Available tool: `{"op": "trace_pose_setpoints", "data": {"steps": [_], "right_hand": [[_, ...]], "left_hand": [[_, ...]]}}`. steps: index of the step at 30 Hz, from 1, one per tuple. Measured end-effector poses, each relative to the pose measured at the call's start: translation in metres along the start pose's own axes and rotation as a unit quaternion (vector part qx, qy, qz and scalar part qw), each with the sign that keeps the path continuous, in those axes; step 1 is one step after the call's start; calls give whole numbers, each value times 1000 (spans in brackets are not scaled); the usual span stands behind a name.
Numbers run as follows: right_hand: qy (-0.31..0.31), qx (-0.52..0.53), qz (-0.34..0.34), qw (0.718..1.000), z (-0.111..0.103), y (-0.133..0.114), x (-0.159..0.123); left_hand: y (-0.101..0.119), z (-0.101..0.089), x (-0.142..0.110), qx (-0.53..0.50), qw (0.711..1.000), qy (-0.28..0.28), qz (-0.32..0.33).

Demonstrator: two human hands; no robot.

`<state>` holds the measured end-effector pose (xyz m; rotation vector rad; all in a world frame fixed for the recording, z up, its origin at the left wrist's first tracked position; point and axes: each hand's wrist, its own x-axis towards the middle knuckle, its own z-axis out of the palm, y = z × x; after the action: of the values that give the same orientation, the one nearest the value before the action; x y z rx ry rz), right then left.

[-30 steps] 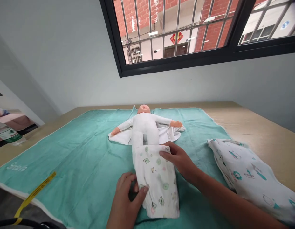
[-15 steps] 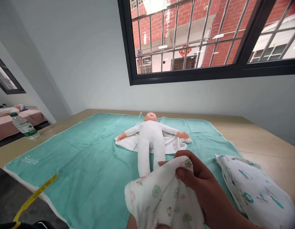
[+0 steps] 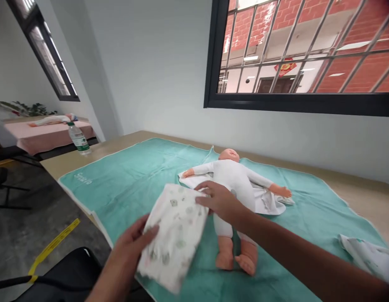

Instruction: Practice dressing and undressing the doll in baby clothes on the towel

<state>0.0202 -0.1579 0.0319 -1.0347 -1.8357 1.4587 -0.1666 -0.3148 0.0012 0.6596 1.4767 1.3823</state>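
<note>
White folded printed cloth [image 3: 175, 235]: your left hand [image 3: 128, 245] pinching left edge, your right hand [image 3: 218, 201] pinching far-right corner; white-bodied doll [image 3: 234, 180] lying right.

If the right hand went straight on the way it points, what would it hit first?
Most likely the printed cloth, at the fingertips of the right hand. Past it, the line seems to run over the green blanket, though depth is unclear.
</note>
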Motion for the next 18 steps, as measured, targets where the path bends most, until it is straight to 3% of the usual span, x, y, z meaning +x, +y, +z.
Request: {"op": "trace_pose_setpoints", "data": {"steps": [4,6,9,11,13,16,18], "right_hand": [[-73,-31,-61,995,46,-4,81],[-85,-146,-93,981,59,2,112],[-66,-343,-116,930,61,13,136],[-68,-376,-127,915,56,17,133],[-78,-349,-145,923,50,14,112],[-71,-299,-202,930,44,2,58],[-76,-280,-245,925,38,-4,15]], "left_hand": [[44,-53,47,47,998,32,15],[46,-80,71,121,991,60,13],[40,-109,100,274,948,156,37],[39,-111,112,339,916,191,95],[43,-99,121,374,898,175,154],[43,-68,135,454,863,64,211],[31,-53,146,543,799,-34,256]]}}
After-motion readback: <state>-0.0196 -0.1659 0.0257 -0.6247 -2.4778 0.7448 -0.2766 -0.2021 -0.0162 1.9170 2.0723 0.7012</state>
